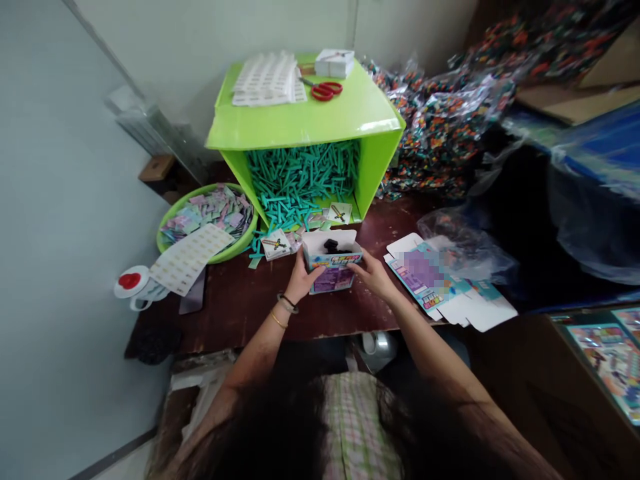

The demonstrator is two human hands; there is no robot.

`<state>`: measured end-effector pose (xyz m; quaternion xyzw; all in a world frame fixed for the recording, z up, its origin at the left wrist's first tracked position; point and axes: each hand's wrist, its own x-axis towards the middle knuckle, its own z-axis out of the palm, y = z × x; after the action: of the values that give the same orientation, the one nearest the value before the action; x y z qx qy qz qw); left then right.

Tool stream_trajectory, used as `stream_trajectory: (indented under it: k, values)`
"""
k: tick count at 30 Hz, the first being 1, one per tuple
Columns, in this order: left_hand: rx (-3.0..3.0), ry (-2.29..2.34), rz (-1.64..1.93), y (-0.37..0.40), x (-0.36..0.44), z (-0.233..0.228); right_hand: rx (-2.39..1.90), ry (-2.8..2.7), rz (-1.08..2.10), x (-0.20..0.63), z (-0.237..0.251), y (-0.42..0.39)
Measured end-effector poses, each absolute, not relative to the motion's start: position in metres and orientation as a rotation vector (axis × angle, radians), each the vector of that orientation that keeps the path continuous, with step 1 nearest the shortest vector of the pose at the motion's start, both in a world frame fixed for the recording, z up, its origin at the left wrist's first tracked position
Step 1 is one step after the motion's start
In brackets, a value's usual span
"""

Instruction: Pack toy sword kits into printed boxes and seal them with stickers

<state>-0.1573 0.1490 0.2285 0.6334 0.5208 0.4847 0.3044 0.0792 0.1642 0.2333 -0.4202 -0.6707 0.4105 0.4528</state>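
A small printed cardboard box [332,280], blue and purple with a white inside, stands on the dark table with its top open. Black pieces [336,248] lie inside it, too small to name. My left hand [301,277] grips the box's left side, thumb on the front. On the opposite side, my right hand [374,272] holds it with the thumb near the front upper edge. A stack of cards with a pixel sword [275,245] lies just beyond my left hand. Another sword card [340,213] is behind the box.
A green bin [377,153] on its side holds many teal sticks; red scissors [326,91] and label sheets [265,79] lie on top. Left are a green basin [163,239] of small packets and a mug [143,298]. Flattened printed boxes [480,303] lie right, before bagged colourful pieces [435,133].
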Motion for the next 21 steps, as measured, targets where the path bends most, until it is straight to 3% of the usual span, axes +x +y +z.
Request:
stream_trajectory:
  k: [6, 9, 15, 19, 21]
  values:
    - [1.63, 1.323, 1.313, 0.144, -0.163, 0.227, -1.209, -1.829, 0.3, 0.081, 0.273, 0.148]
    - [1.666, 1.276, 1.25, 0.136, -0.158, 0.225, -1.167, -2.094, 0.123, 0.062, 0.295, 0.142]
    - [1.652, 1.236, 1.176, 0.12, -0.151, 0.228, -1.033, -2.311, 0.092, 0.048, 0.306, 0.137]
    - [1.599, 1.228, 1.24, 0.119, -0.155, 0.235, -1.074, -1.882, 0.241, 0.083, 0.288, 0.138]
    - [1.571, 1.245, 1.283, 0.12, -0.159, 0.24, -1.123, -1.595, 0.506, 0.094, 0.272, 0.141]
